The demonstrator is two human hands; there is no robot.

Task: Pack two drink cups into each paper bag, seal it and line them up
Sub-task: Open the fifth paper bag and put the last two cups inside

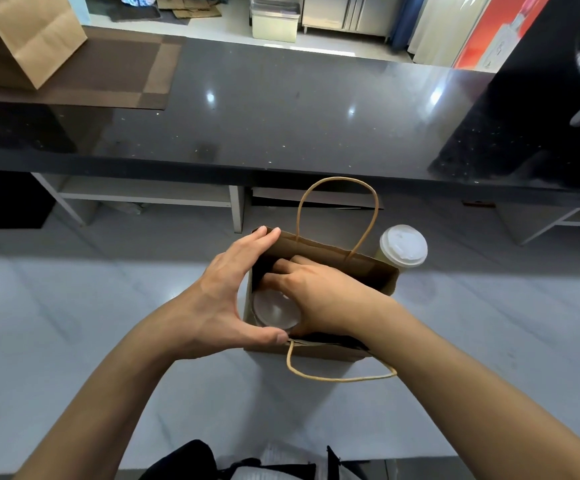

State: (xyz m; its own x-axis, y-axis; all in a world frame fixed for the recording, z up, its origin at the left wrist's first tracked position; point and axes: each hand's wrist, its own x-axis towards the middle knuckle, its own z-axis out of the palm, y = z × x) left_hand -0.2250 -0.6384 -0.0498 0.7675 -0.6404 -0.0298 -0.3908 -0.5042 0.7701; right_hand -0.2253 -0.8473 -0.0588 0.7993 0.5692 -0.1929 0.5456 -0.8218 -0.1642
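An open brown paper bag [368,271] stands on a pale grey work surface [73,341], just below the near edge of a raised dark counter [281,116]. One clear-lidded drink cup [274,311] sits inside the bag at its left end. A second cup with a white lid [403,245] stands outside, touching the bag's far right corner. The left hand [226,296] braces the bag's left side, fingers straight along the far rim and thumb pressed to the near rim. The right hand [319,292] reaches down into the bag's mouth beside the lidded cup, its fingers spread; whether it grips anything cannot be told. The bag's two twisted paper handles [337,180] splay outward, one far, one near. At far left on the counter, a larger brown bag [21,36] rests on a dark woven placemat [125,74].
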